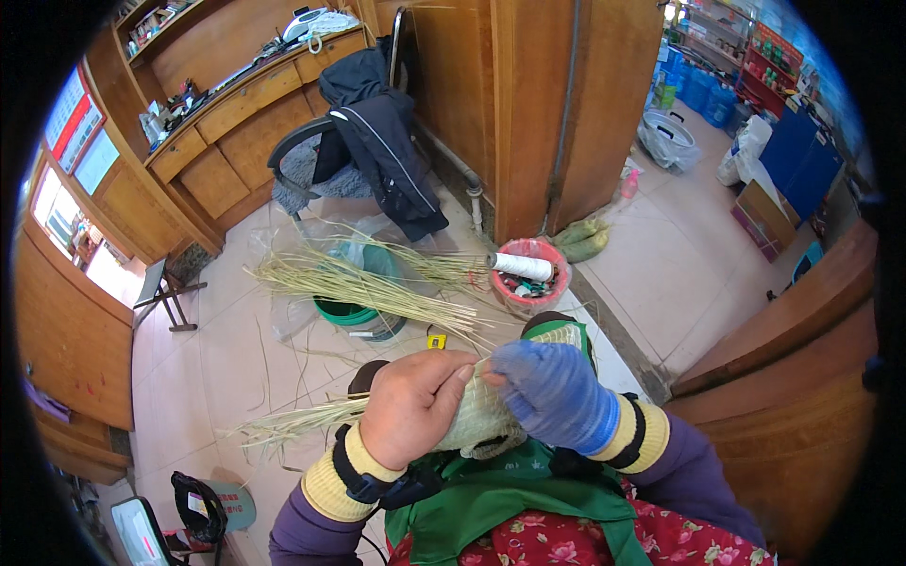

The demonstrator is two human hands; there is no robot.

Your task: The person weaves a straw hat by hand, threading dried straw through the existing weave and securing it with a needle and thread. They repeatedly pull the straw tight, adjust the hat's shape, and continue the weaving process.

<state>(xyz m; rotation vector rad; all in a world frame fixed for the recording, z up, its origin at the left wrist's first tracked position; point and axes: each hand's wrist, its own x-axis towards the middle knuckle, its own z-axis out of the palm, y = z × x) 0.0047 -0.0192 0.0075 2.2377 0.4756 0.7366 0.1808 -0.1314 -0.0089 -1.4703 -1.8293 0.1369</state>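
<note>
Over my lap lies a pale green woven straw piece (478,415), curved, with a dark opening at its near end. My bare left hand (412,404) is closed at its upper edge, thumb and forefinger pinching a thin straw strand. Close beside it, my right hand (557,393), in a blue glove with bare fingertips, is also closed on straw at the weave. The exact strands between the fingers are partly hidden. Beyond my hands, a bundle of long straw (368,288) rests across a green bucket (363,316); more straw (302,422) lies left of my left hand.
A red-rimmed bucket (530,294) holds a white thread spool (522,267) and small items. A yellow tape measure (436,340) is on the floor. Farther off stand a chair with a dark jacket (387,160), a wooden desk (245,104) and a small stool (168,294). A bin (231,507) stands lower left.
</note>
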